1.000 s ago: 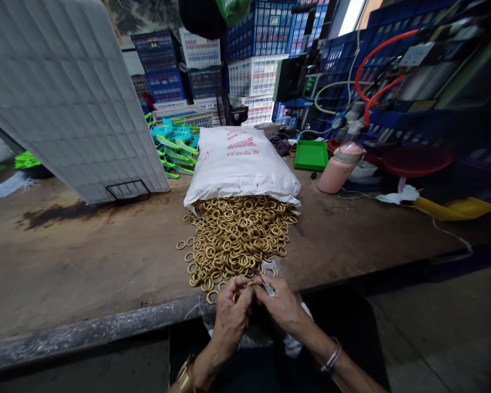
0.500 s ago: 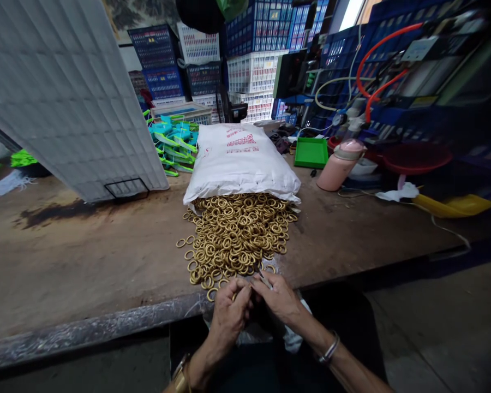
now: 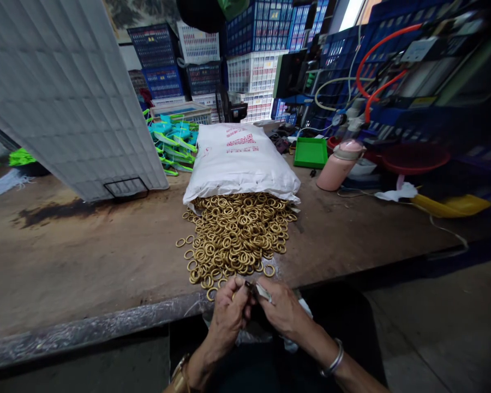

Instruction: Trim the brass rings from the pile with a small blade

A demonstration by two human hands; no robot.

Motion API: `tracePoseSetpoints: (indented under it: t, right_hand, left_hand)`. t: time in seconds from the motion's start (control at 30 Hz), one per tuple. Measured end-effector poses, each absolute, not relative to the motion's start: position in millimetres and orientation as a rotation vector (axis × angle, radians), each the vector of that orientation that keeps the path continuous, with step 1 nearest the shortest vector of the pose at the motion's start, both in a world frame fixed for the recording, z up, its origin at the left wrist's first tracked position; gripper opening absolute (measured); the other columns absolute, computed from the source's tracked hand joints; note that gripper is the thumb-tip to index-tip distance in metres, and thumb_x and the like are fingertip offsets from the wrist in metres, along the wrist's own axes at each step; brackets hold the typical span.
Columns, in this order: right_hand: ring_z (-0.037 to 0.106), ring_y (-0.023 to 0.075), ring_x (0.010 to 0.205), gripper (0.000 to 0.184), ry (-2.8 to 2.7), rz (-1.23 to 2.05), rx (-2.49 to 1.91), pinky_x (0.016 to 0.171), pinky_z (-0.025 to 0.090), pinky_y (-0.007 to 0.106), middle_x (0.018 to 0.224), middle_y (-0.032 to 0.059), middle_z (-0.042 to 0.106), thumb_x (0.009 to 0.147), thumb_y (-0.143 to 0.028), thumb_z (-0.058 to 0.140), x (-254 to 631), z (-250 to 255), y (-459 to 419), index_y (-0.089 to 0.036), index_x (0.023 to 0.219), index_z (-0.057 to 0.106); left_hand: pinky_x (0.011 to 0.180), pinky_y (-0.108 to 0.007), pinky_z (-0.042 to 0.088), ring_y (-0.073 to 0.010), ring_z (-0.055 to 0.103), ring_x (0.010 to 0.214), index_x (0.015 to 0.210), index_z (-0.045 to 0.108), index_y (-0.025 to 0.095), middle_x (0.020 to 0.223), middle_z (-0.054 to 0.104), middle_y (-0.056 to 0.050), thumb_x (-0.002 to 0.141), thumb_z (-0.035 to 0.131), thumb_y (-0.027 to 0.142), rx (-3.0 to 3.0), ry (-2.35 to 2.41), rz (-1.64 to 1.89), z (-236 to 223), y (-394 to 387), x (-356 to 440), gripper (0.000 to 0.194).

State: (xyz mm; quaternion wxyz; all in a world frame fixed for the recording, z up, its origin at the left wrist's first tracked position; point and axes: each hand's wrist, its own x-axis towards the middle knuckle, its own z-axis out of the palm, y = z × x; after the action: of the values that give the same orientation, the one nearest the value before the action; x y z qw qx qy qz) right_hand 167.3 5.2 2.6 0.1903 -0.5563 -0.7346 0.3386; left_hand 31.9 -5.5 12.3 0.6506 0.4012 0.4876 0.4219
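Just over the table's front edge, my left hand (image 3: 228, 311) is closed, thumb against the fingers. A sliver of a gold-coloured ring (image 3: 234, 296) shows in its pinch, most of it hidden. Close beside it, my right hand (image 3: 285, 310) is closed around a small knife-like tool (image 3: 264, 292) with a pale body, its dark tip close to the left fingertips. Beyond both hands lies a heap of gold-coloured rings (image 3: 237, 234), spilling from the mouth of a white sack (image 3: 241, 164) with red print.
At left a tall grey ribbed panel (image 3: 73, 98) stands on the table (image 3: 106, 262). Green and teal hangers (image 3: 174, 139) lie behind it. To the right are a green tray (image 3: 311, 153), a pink bottle (image 3: 339, 166) and a machine with red hoses (image 3: 376, 43). Stacked crates (image 3: 253, 71) fill the back.
My right hand has drawn slightly back and turned, so more of the pale tool shows and a loose ring behind it is uncovered. My left hand has barely moved.
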Motion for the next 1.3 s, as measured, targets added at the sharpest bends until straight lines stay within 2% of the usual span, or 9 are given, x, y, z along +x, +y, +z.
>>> tracePoseSetpoints:
  t: [0.13,0.4,0.53,0.67,0.83,0.97,1.07,1.2,1.3]
  right_hand:
    - [0.054,0.0130,0.065,0.018,-2.198,0.841,-1.643,0.058,0.031,0.021,0.069,0.0009,0.059,0.071,-0.009,0.037,164.5,3.1,2.9,-0.020,0.077,0.050]
    - [0.056,0.0150,0.064,0.020,-2.298,0.592,-1.787,0.054,0.026,0.024,0.070,0.0026,0.062,0.073,-0.011,0.036,163.2,6.1,0.6,-0.019,0.082,0.051]
    - [0.055,0.0146,0.063,0.020,-2.304,0.636,-1.744,0.053,0.026,0.023,0.069,0.0022,0.061,0.072,-0.011,0.036,164.2,1.9,0.3,-0.019,0.081,0.051]
    - [0.055,0.0132,0.060,0.017,-2.301,0.682,-1.687,0.052,0.025,0.023,0.065,0.0000,0.060,0.072,-0.012,0.038,170.3,-4.0,1.0,-0.020,0.079,0.050]
    - [0.057,0.0149,0.059,0.021,-2.225,0.526,-1.952,0.051,0.023,0.024,0.066,0.0029,0.062,0.075,-0.012,0.039,185.8,0.3,7.7,-0.019,0.089,0.052]
    - [0.058,0.0163,0.062,0.015,-2.110,0.395,-2.009,0.053,0.025,0.024,0.068,0.0034,0.063,0.079,-0.015,0.040,193.7,1.9,15.6,-0.019,0.088,0.052]
    - [0.058,0.0164,0.060,0.013,-2.062,0.346,-2.048,0.052,0.025,0.024,0.068,0.0028,0.063,0.081,-0.022,0.042,193.9,-2.3,19.7,-0.020,0.091,0.050]
    - [0.059,0.0174,0.062,0.017,-2.074,0.296,-2.089,0.051,0.023,0.025,0.074,0.0033,0.064,0.081,-0.028,0.045,188.0,-4.3,23.4,-0.021,0.097,0.047]
    - [0.059,0.0174,0.063,0.015,-2.083,0.306,-2.110,0.050,0.021,0.025,0.074,0.0034,0.064,0.081,-0.026,0.045,183.9,-2.3,26.2,-0.022,0.095,0.047]
  left_hand:
    - [0.034,-0.016,0.024,-0.0034,0.032,0.033,0.065,0.044,0.018,0.046,0.043,0.007,0.072,0.050,0.051,0.987,1.136,0.969,13.5,-5.8,32.2,0.035]
    - [0.037,-0.016,0.026,-0.0042,0.035,0.038,0.068,0.043,0.018,0.053,0.046,0.005,0.071,0.051,0.051,1.001,1.159,0.973,5.1,-8.9,31.7,0.034]
    - [0.037,-0.017,0.025,-0.0043,0.032,0.036,0.068,0.042,0.019,0.051,0.044,0.006,0.070,0.051,0.053,0.991,1.143,0.975,4.0,-8.6,31.4,0.036]
    - [0.039,-0.017,0.026,-0.0051,0.033,0.039,0.065,0.042,0.018,0.051,0.043,0.005,0.075,0.048,0.050,1.080,1.131,0.977,14.3,-15.9,28.8,0.034]
    - [0.044,-0.018,0.030,-0.0064,0.038,0.045,0.066,0.046,0.016,0.055,0.048,0.002,0.080,0.044,0.044,1.250,0.959,0.787,34.0,-30.4,29.3,0.030]
    - [0.034,-0.016,0.023,-0.0047,0.034,0.036,0.069,0.044,0.018,0.053,0.049,0.004,0.076,0.047,0.044,1.061,0.937,0.525,7.0,-30.1,32.3,0.027]
    - [0.032,-0.015,0.025,-0.0055,0.036,0.035,0.070,0.048,0.017,0.054,0.051,0.003,0.073,0.050,0.038,1.009,1.013,0.449,-25.8,-27.1,32.3,0.021]
    - [0.049,-0.020,0.040,-0.0118,0.051,0.054,0.071,0.056,0.014,0.060,0.056,0.001,0.070,0.054,0.031,1.097,1.077,0.578,-45.5,-25.3,30.9,0.017]
    - [0.066,-0.026,0.043,-0.0183,0.055,0.074,0.079,0.061,0.015,0.070,0.062,-0.002,0.070,0.055,0.027,1.156,1.094,0.705,-45.2,-25.2,32.4,0.017]
